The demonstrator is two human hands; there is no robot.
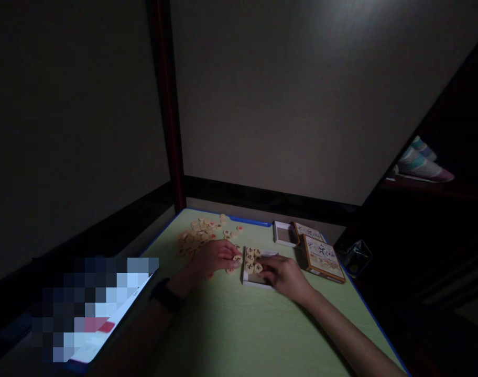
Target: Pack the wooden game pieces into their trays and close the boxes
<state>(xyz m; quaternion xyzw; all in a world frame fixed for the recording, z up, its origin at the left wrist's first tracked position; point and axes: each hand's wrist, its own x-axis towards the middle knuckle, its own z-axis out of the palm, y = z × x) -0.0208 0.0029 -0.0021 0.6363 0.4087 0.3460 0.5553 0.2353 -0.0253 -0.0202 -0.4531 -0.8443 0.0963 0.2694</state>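
Between the fingertips of my left hand [217,257] is a round Chinese chess piece [237,258] with a dark character on it. My right hand [288,276] reaches over a shallow white box [258,283], its fingers closed at a chess piece [258,268] inside. Several pieces [250,257] lie in rows in the left part of that box, characters up. A loose pile of chess pieces [197,235] spreads over the table beyond my left hand, some marked red. My right fingers partly hide the box's right side.
The green table [231,330] has a blue edge. A second shallow box [285,233] and two printed box lids [323,257] lie at the back right. A lit screen [95,340] stands at the left, and a wall rises behind the table.
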